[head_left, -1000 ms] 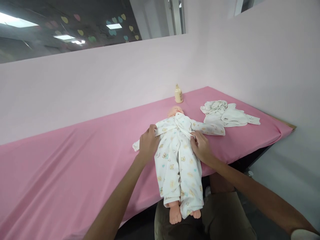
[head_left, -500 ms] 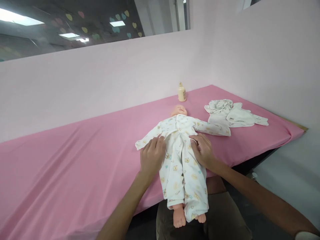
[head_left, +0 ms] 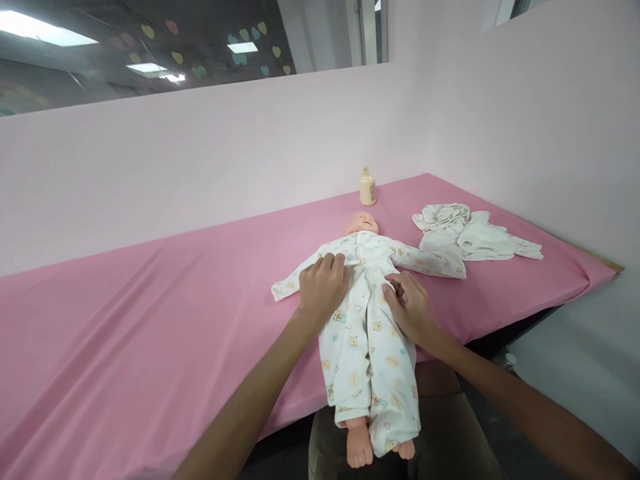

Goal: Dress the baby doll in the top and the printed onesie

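Both hands lie on the doll's chest: the left hand (head_left: 323, 287) flat on the romper (head_left: 367, 333), fingers together; the right hand (head_left: 407, 305) pinching the front fabric at the waist. On the pink table (head_left: 150, 320) the doll (head_left: 364, 223) lies face up, head toward the wall, feet past the near edge, its long axis running away from the person. It looks dressed, sleeves and legs filled; only smoothing or fastening the front seems left. Spare clothes (head_left: 470, 235) and a bottle (head_left: 368, 187) sit beyond.
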